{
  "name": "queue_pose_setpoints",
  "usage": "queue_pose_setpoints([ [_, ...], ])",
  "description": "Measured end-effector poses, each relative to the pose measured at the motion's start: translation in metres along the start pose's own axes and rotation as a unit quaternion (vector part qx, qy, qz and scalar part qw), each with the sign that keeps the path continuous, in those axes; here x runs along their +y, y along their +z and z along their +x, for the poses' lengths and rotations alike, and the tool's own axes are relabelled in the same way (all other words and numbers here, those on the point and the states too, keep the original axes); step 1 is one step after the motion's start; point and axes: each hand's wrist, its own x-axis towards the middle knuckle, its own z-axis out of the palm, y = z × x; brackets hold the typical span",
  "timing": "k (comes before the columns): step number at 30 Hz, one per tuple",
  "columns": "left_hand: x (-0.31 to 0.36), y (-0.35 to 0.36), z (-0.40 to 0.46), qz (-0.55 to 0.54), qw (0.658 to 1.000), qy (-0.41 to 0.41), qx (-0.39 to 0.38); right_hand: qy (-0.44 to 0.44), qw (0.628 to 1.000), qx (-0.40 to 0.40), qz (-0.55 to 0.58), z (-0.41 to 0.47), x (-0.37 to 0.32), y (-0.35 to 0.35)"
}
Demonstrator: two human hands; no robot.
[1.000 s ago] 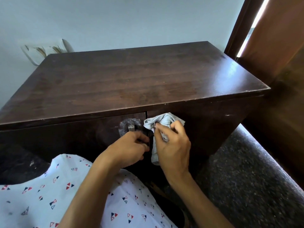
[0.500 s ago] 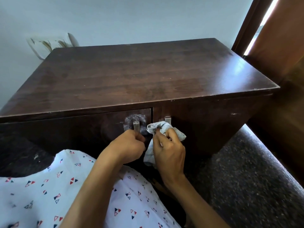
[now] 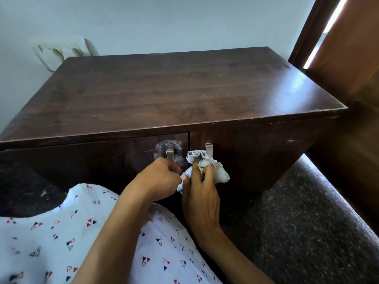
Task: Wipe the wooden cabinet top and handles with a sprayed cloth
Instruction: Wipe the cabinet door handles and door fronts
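- Since a second ago, our right hand [image 3: 200, 193] has drawn the grey cloth [image 3: 207, 168] down off the top of the right door, so the right metal handle [image 3: 208, 149], hidden under the cloth back then, now shows its upper end above the bunched fabric.
- The cloth has also slid slightly toward the gap between the two doors; it sits just beside the right handle and may be touching it, though we cannot tell for sure.
- Our right fingers are curled into the cloth, pinching it in a wad against the door front.
- Our left hand [image 3: 159, 177] has stayed low at the left metal handle [image 3: 169, 155], fingers curled at its lower end; whether they truly grasp it or only rest there we cannot tell, since the hand covers that part.
- A whitish, smeared patch [image 3: 169, 149] rings the left handle on the door face.
- We judge the cabinet top [image 3: 174, 89] to be dealt with already, as it lies bare with a soft sheen, and the work has reached the handles.
- The right handle looks part-wiped; the smeared patch by the left one likely wants a pass next.
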Motion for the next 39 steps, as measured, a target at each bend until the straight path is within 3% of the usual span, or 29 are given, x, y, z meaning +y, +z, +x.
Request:
queue_pose_setpoints([
  [5,-0.002,-0.001,0.003,0.004,1.000,-0.002,0.010,-0.039,0.998,0.045,0.023,0.012,0.000,0.003],
  [8,-0.001,-0.002,0.002,0.003,1.000,0.001,0.004,-0.075,0.997,-0.004,-0.025,-0.009,0.025,0.021],
  [11,-0.001,-0.002,0.001,0.002,1.000,0.001,-0.001,-0.047,0.998,-0.046,-0.016,-0.029,0.048,0.032],
  [16,0.001,-0.002,-0.001,0.012,1.000,-0.004,0.000,-0.011,0.999,-0.040,0.036,-0.019,0.041,0.025],
  [20,0.003,-0.003,-0.003,0.013,1.000,-0.005,-0.002,-0.077,0.994,-0.067,0.036,-0.026,0.046,0.029],
  [25,0.005,-0.004,-0.003,0.006,1.000,-0.011,-0.002,-0.118,0.991,0.021,0.065,-0.005,0.034,0.026],
  [28,0.004,-0.003,-0.005,0.004,1.000,-0.014,-0.003,-0.156,0.987,0.027,0.023,-0.008,0.057,0.028],
  [30,0.003,-0.004,-0.006,-0.003,1.000,-0.015,0.000,-0.120,0.992,0.035,0.017,-0.011,0.081,0.025],
  [34,0.004,-0.006,-0.009,-0.018,0.999,-0.023,0.016,-0.042,0.989,0.126,0.072,0.015,0.085,0.002],
  [37,0.005,-0.008,-0.012,-0.018,0.999,-0.026,0.021,-0.043,0.974,0.186,0.122,0.042,0.058,-0.015],
  [39,0.006,-0.008,-0.014,-0.019,0.999,-0.027,0.021,-0.068,0.975,0.171,0.127,0.051,0.044,-0.023],
])
